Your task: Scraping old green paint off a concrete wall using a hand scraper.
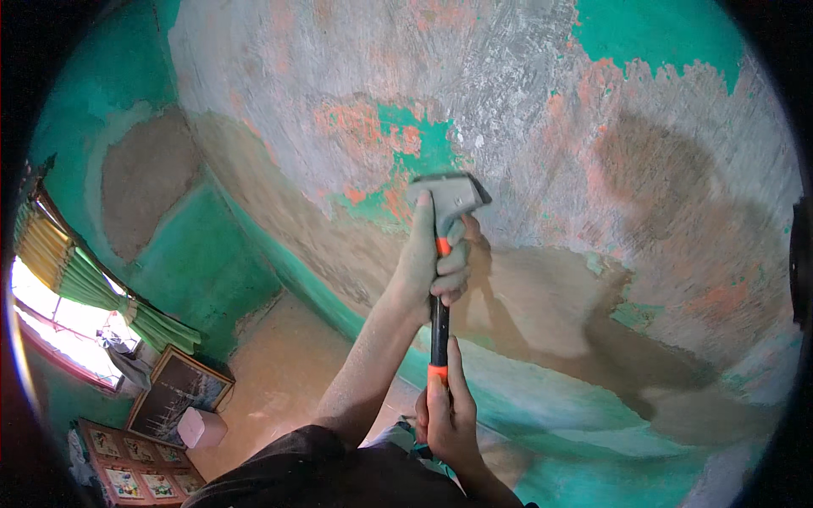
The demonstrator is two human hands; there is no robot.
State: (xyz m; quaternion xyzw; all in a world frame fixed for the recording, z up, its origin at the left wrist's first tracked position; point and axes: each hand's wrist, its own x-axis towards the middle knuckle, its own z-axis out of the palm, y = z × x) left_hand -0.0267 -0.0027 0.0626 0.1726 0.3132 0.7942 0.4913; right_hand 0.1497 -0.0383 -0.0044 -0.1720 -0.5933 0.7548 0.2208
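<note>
A long-handled wall scraper with a wide grey head and a black handle with orange bands is held up before the wall. My left hand wraps round the upper handle, its thumb laid along the grey head. Lower down, my right hand closes round the handle's end by an orange band. The scraper's blade edge is at a leftover patch of green paint; whether it touches cannot be told. Around that patch the wall shows grey-white, scratched plaster with orange flecks.
Green paint covers the upper right wall. A brown plaster patch marks the left wall. A curtained window, a framed picture, a pinkish-white container and a reddish-brown cabinet stand at lower left, beside the tan floor.
</note>
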